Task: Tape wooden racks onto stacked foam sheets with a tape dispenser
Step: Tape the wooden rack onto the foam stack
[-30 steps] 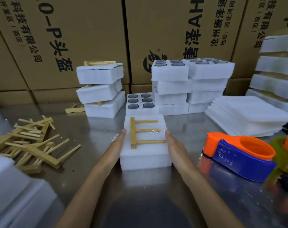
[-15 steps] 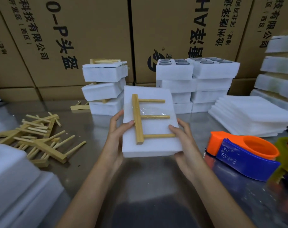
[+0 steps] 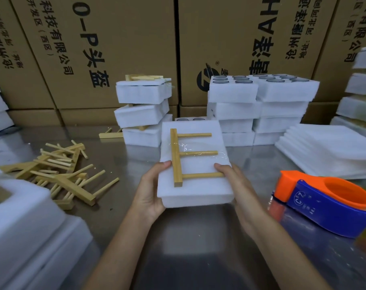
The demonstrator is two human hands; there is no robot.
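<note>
Gripping foam stack (image 3: 195,191) with wooden rack (image 3: 176,160): left hand (image 3: 150,191), right hand (image 3: 238,185) fingers curled

At frame centre a foam stack (image 3: 195,185) with a wooden rack (image 3: 179,158) on top sits between the left hand (image 3: 150,191) and right hand (image 3: 238,189). Loose racks (image 3: 58,172) lie at centre left, a tape dispenser (image 3: 324,204) at right. Foam piles (image 3: 259,107) stand behind, before cartons (image 3: 219,34).

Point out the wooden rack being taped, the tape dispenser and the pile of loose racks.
wooden rack (image 3: 176,160), head view, on its long spine.
tape dispenser (image 3: 324,212), head view, on its blue body.
pile of loose racks (image 3: 58,170), head view, at its middle.
</note>
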